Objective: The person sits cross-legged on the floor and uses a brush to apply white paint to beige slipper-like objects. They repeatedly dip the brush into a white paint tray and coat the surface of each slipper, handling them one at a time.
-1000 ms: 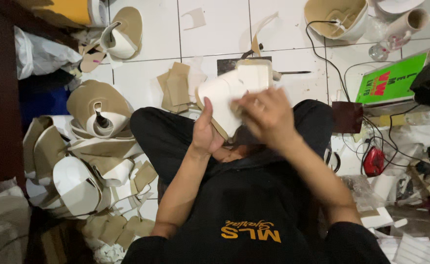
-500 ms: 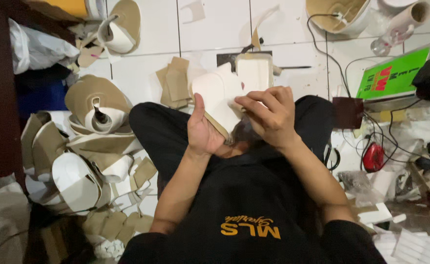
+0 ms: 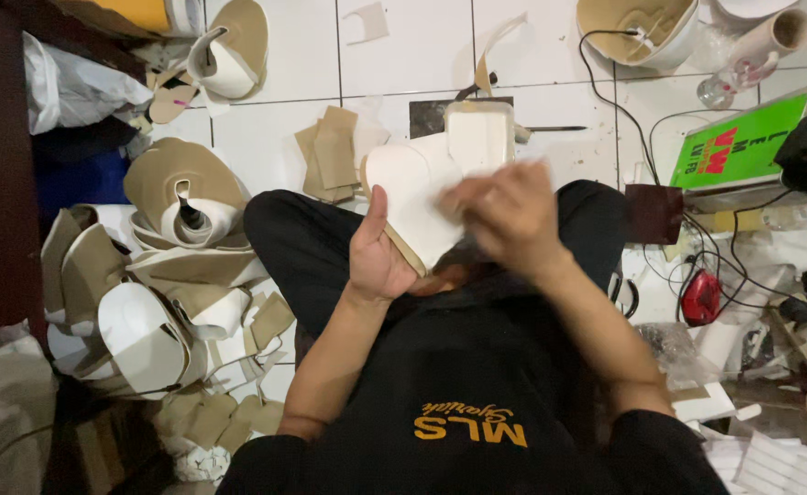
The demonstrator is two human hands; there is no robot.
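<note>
I sit cross-legged on a white tiled floor. My left hand (image 3: 378,252) grips a curved white shoe piece (image 3: 412,197) with a tan inner layer, thumb up along its left side. My right hand (image 3: 504,215) is blurred by motion. It lies against the piece's right edge with its fingers curled onto it. Both hands hover above my lap, over my black trousers. Just beyond the piece, a white rectangular tub (image 3: 479,136) stands on the floor.
A heap of white and tan shoe pieces (image 3: 147,275) lies at my left. A stack of tan cut-outs (image 3: 330,156) lies ahead. At the right are a green box (image 3: 738,147), a red device (image 3: 702,298), black cables (image 3: 623,119) and a cardboard roll (image 3: 774,37).
My right hand has shifted back and forth over the piece's right edge: blurred, then still with fingers pinching the edge, now blurred again. My left hand keeps the same grip.
</note>
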